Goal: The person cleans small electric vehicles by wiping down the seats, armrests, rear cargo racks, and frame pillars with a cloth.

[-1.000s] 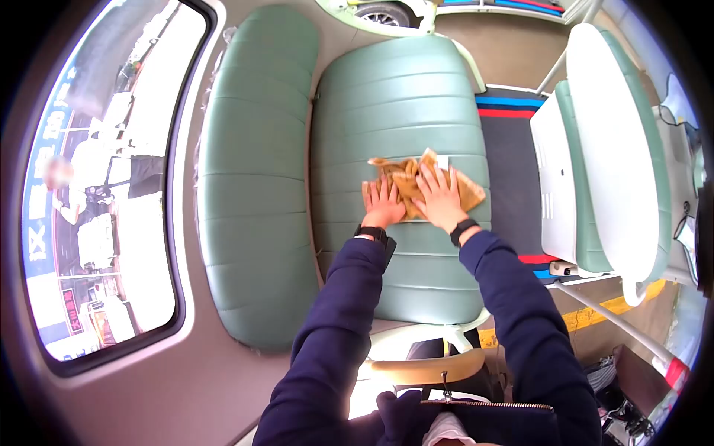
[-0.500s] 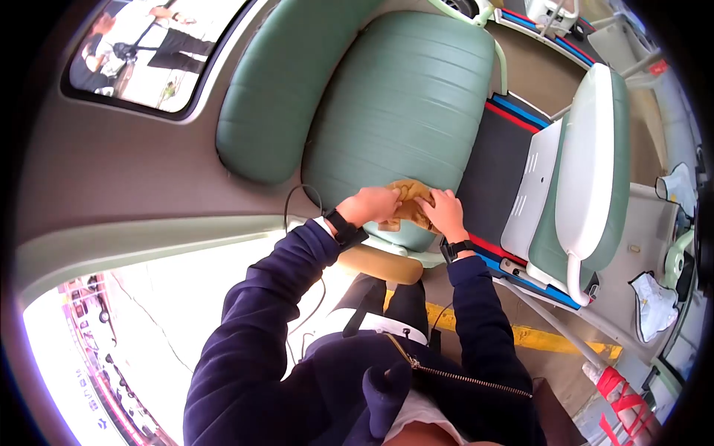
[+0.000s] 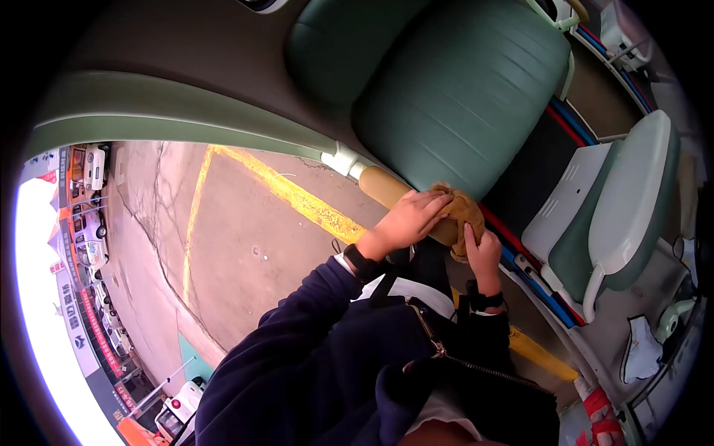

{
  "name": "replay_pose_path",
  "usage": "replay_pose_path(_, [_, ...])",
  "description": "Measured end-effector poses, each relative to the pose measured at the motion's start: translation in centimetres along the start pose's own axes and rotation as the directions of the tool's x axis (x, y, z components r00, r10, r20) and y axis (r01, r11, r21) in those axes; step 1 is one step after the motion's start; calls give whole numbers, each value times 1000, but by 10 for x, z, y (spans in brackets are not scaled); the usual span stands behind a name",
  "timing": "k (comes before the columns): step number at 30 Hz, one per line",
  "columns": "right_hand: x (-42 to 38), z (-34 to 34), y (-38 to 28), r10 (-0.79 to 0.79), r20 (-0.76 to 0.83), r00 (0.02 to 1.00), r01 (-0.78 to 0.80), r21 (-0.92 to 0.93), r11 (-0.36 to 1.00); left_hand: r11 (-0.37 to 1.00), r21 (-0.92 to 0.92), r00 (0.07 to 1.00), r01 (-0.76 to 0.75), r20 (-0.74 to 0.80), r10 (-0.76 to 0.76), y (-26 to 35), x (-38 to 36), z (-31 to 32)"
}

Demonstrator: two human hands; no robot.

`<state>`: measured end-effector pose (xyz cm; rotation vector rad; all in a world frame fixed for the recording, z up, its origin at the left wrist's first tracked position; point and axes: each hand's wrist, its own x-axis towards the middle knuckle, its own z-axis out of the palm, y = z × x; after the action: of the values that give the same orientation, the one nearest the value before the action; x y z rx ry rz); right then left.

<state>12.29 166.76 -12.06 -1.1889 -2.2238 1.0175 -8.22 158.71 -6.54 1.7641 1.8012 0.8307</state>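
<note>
A brown cloth [image 3: 465,211] is draped around the far end of a tan padded armrest [image 3: 383,186] beside the green seat cushion [image 3: 468,97]. My left hand [image 3: 407,220] bends over the armrest, its fingers closed on the cloth from above. On the other side, my right hand [image 3: 484,259] pinches the cloth's hanging edge between thumb and fingers. Cloth and hands hide the end of the armrest.
A second seat with a white back [image 3: 632,197] stands to the right, past a dark floor strip [image 3: 524,160] with red and blue edging. Left of the armrest is an open side showing pavement with a yellow line [image 3: 297,197]. Red tape wraps a pole [image 3: 601,416].
Both hands and the cloth have moved from above the seat cushion's near edge onto the tan armrest. The view has swung left, showing more of the pavement outside.
</note>
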Motion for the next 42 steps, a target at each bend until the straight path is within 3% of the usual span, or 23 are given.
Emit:
replay_pose_path(5, [29, -25, -23, -208, 7, 978, 205, -207, 957, 997, -73, 992, -36, -121, 27, -4, 0, 1])
replay_pose_path(8, [35, -34, -35, -197, -28, 980, 188, -187, 964, 993, -118, 988, 6, -150, -24, -4, -1, 2])
replay_pose_path(11, [32, -43, -66, -56, 41, 998, 62, -167, 984, 961, -250, 972, -116, -230, 58, -12, -4, 3])
replay_pose_path(13, [27, -40, -80, -127, 60, 990, 131, -80, 988, 936, -305, 954, -175, -286, 86, -11, -13, -13])
replay_pose_path(16, [19, -25, -120, -337, 92, 937, 346, -111, 932, 902, -431, 1000, -17, 9, 23, -6, -39, -75])
replay_pose_path(19, [13, 9, -171, -372, 187, 909, 369, 56, 928, 815, -577, 995, 54, -42, -95, -5, -86, -139])
replay_pose_path(21, [17, 36, -211, -443, 291, 848, 446, 60, 893, 843, -538, 981, -23, -173, -84, -30, -116, -160])
replay_pose_path(23, [26, 73, -259, -560, 316, 766, 545, 144, 826, 763, -638, 929, 104, -212, -304, -52, -151, -186])
replay_pose_path(25, [30, 102, -293, -298, 626, 721, 368, 18, 930, 658, -749, 854, 83, -287, -435, -73, -186, -212])
replay_pose_path(26, [35, 122, -308, -405, 602, 688, 467, 60, 882, 675, -734, 814, 78, -343, -468, -81, -202, -226])
replay_pose_path(28, [42, 150, -344, -300, 675, 674, 298, 123, 947, 697, -716, 716, 51, -460, -525, -97, -228, -245])
replay_pose_path(29, [45, 162, -358, -276, 676, 683, 210, 180, 961, 698, -714, 722, 51, -456, -520, -104, -238, -252])
replay_pose_path(31, [53, 195, -360, -275, 693, 666, 198, 191, 961, 846, -526, 631, 89, -627, -457, -119, -255, -266])
replay_pose_path(33, [61, 225, -360, -485, 649, 586, 218, 450, 866, 856, -513, 639, 58, -639, -427, -135, -266, -271])
replay_pose_path(37, [69, 234, -400, -518, 635, 573, 338, 393, 855, 760, -628, 637, 167, -520, -570, -154, -273, -286])
replay_pose_path(39, [69, 240, -409, -536, 511, 672, 314, 458, 831, 747, -619, 628, 241, -488, -607, -164, -277, -293])
replay_pose_path(42, [79, 247, -409, -490, 473, 732, 306, 414, 857, 831, -439, 734, 343, -427, -528, -192, -262, -297])
